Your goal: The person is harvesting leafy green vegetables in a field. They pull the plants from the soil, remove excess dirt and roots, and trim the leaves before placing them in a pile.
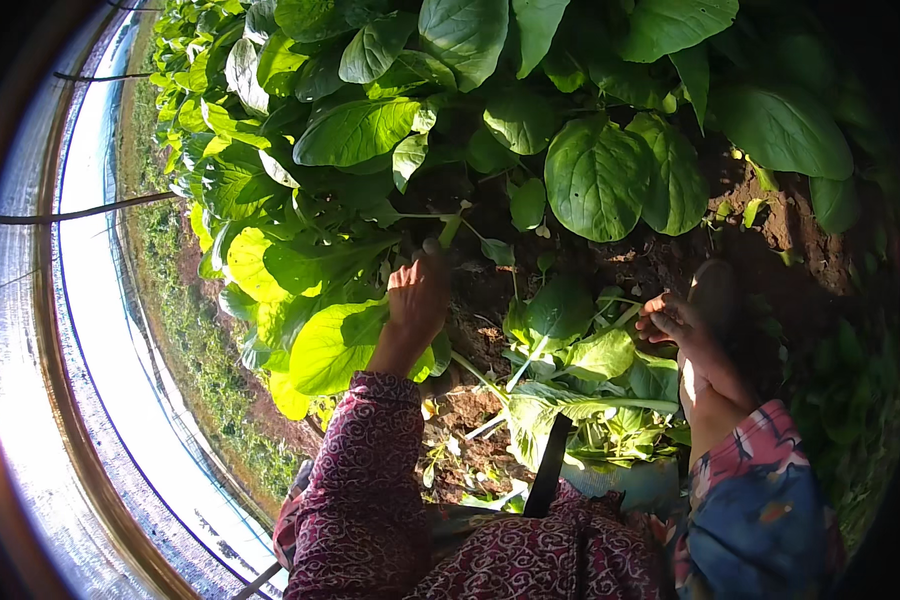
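My left hand (418,289) reaches in among the stems of leafy green plants (360,131), close to a pale green stem (450,229); shadow and leaves hide its fingertips, so its hold is unclear. My right hand (671,319) is at the right with curled fingers, beside a thin stalk (619,301); whether the fingers pinch it is hard to tell. Between and below my hands lies a loose pile of green leaves with pale stalks (592,405) on the soil, close to my body.
Brown soil (802,232) shows at the right and between the plants. Dense leaves fill the top. At the left, thin dark rods (90,216) run to a bright curved sheet (90,300), with a weedy strip (172,292) alongside. A black strap (549,465) hangs before my chest.
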Motion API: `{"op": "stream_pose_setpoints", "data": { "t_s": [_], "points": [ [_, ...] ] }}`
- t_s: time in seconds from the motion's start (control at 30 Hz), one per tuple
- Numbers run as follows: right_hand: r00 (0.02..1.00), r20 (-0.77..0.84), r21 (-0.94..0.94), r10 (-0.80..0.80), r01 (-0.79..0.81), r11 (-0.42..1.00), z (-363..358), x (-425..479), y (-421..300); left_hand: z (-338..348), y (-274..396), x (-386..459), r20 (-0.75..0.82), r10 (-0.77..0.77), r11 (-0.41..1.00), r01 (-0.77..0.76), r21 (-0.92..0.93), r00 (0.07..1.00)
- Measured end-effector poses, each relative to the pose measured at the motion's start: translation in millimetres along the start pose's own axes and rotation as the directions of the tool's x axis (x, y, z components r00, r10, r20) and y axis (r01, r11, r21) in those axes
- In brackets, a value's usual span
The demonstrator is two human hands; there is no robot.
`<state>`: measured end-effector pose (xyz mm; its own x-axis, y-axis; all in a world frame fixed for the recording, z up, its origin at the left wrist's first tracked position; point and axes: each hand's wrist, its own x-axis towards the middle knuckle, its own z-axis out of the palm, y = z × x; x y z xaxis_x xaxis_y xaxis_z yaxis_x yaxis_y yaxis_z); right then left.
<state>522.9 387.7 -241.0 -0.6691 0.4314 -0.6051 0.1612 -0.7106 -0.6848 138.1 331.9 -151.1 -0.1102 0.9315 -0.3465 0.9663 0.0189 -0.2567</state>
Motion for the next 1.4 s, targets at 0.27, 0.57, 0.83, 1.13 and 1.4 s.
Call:
{"op": "stream_pose_setpoints", "data": {
  "t_s": [0.27, 0.57, 0.83, 1.13, 1.4],
  "points": [
    [0.999, 0.002, 0.008, 0.032, -0.032, 0.999, 0.7, 1.0, 3.2, -37.9, 16.4, -30.4, 0.141, 0.196, 0.980, -0.189, -0.064, 0.970],
    [0.989, -0.023, -0.004, 0.147, -0.147, 0.989, 2.5, 11.2, -4.1, 21.5, -95.5, 60.1, 0.331, 0.118, 0.967, -0.185, 0.178, 0.936],
    [0.993, -0.095, 0.070, 0.071, -0.064, 0.995, 1.9, 1.2, -10.3, 61.9, -135.2, 51.1, 0.450, -0.083, 0.996, 0.091, 0.004, 0.889],
    [0.997, -0.078, 0.054, 0.013, -0.008, 0.999, -6.2, 2.8, 4.0, 75.0, -105.7, 71.6, 0.437, -0.219, 0.972, 0.157, 0.174, 0.872],
    [0.993, -0.117, 0.140, 0.032, -0.015, 0.990, 6.2, -3.4, -17.9, 104.3, -133.7, 38.9, 0.584, -0.254, 0.869, 0.447, -0.211, 0.771]
  ]
}}
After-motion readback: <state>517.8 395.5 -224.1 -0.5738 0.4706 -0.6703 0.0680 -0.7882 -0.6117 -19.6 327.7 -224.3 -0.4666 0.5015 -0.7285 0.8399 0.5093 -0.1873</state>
